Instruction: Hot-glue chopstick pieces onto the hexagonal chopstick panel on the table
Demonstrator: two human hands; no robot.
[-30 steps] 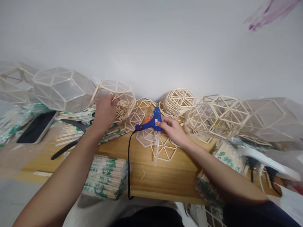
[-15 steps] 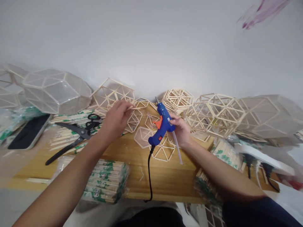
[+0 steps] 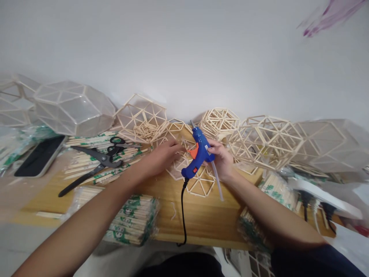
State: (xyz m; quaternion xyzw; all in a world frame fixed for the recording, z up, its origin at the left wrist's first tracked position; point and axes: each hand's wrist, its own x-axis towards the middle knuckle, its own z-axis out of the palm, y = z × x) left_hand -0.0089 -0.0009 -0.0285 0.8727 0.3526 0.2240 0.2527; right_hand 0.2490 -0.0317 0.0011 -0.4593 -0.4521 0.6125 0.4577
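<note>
My right hand [image 3: 221,158] is wrapped round the body of a blue glue gun [image 3: 201,152], its nozzle pointing up and a clear glue stick [image 3: 217,181] hanging from its back. Left of the gun, my left hand [image 3: 165,156] has its fingers drawn together; what they hold, if anything, is too small to make out. Beneath and beside the hands lie flat stick frames, one of them a hexagon with spokes [image 3: 201,184]. A loose pile of short sticks [image 3: 146,130] rests inside a larger stick frame behind my left hand.
Scissors [image 3: 99,161], a phone [image 3: 40,157] and wrapped chopsticks [image 3: 132,219] are at the left. Covered polyhedra [image 3: 76,109] and open stick frames [image 3: 268,140] line the wall. A power strip [image 3: 325,196] stands at the right. The gun's black cord [image 3: 183,215] crosses the wooden table [image 3: 201,221].
My left hand has moved right and down, from near the stick pile to beside the glue gun. The pile is now uncovered. My right hand still grips the gun, and the view has shifted slightly.
</note>
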